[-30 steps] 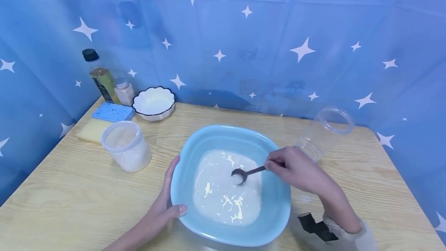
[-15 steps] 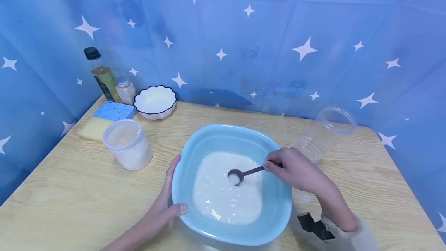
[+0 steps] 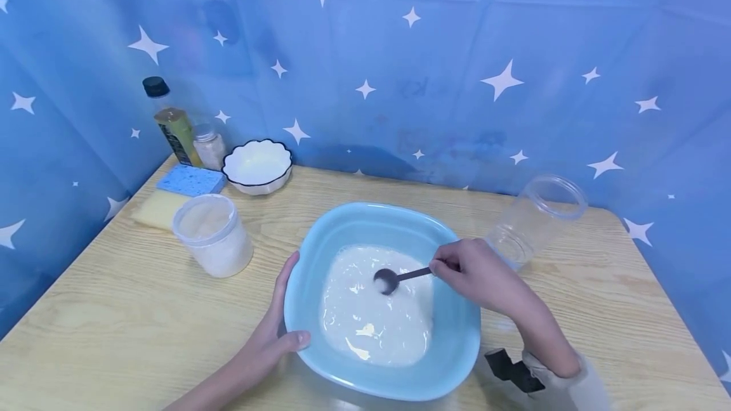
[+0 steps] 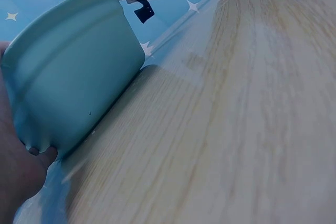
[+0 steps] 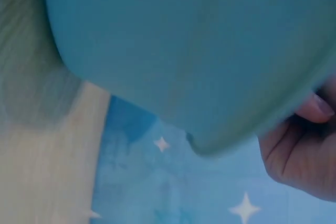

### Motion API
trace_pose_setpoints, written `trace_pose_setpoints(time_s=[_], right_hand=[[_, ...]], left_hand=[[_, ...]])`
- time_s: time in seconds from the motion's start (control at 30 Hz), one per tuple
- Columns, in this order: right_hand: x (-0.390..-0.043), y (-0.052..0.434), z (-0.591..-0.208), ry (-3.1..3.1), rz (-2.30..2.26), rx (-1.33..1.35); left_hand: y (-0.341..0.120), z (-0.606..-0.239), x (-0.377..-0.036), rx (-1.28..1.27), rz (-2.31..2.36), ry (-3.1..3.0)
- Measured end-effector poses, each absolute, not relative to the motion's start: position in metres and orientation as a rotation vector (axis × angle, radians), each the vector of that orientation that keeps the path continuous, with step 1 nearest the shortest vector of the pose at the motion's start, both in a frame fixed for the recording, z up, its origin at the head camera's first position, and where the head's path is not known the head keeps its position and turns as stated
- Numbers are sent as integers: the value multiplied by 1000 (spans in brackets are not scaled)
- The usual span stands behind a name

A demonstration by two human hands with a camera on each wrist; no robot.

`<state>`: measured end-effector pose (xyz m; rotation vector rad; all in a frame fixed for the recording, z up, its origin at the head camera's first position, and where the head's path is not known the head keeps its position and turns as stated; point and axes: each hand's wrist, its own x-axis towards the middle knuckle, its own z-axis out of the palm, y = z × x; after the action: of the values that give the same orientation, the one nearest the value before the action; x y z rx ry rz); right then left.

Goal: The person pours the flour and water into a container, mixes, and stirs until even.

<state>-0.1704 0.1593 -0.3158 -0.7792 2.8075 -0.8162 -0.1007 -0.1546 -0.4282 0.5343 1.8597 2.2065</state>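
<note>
A light blue basin point(image 3: 457, 360) stands on the table, holding a thick, glossy white liquid point(image 3: 374, 328). My left hand point(image 3: 268, 335) grips its left side, thumb over the rim and fingers along the outer wall. In the left wrist view that hand point(image 4: 18, 169) shows at the basin's wall point(image 4: 79, 72). Above the basin's right rim, my right hand point(image 3: 476, 271) pinches the handle of a dark spoon point(image 3: 388, 281), whose bowl dips in the liquid. The right wrist view has the basin's outer wall point(image 5: 173, 40) in front and part of the right hand point(image 5: 304, 150); the spoon is hidden there.
Left of the basin stands a tub of white powder point(image 3: 219, 246), with a yellow sponge point(image 3: 157, 209) and blue sponge point(image 3: 191, 180) behind. An oil bottle point(image 3: 177, 132), small jar point(image 3: 209, 148) and scalloped white bowl point(image 3: 259, 167) line the back. A clear container point(image 3: 525, 227) stands back right.
The spoon's bowl has swept left, then slightly toward the back through the liquid, and the ripples differ. My left hand keeps its grip on the basin. The head view has shifted slightly.
</note>
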Motion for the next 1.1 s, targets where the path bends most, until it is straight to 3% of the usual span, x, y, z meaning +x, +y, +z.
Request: trace_pose_setpoints(time_s=[0.23,0.43,1.1], right_hand=[[-165,178,-304,2548,-824,-910],[-165,150,-319,2447,-901,-1027],[-169,188,-294,2798,-953,-655]], left_hand=[[-154,-426,-102,578,2204,1874],[-155,-426,-102,590,2230,1838],[-155,-429,-102,564,2209,1861]])
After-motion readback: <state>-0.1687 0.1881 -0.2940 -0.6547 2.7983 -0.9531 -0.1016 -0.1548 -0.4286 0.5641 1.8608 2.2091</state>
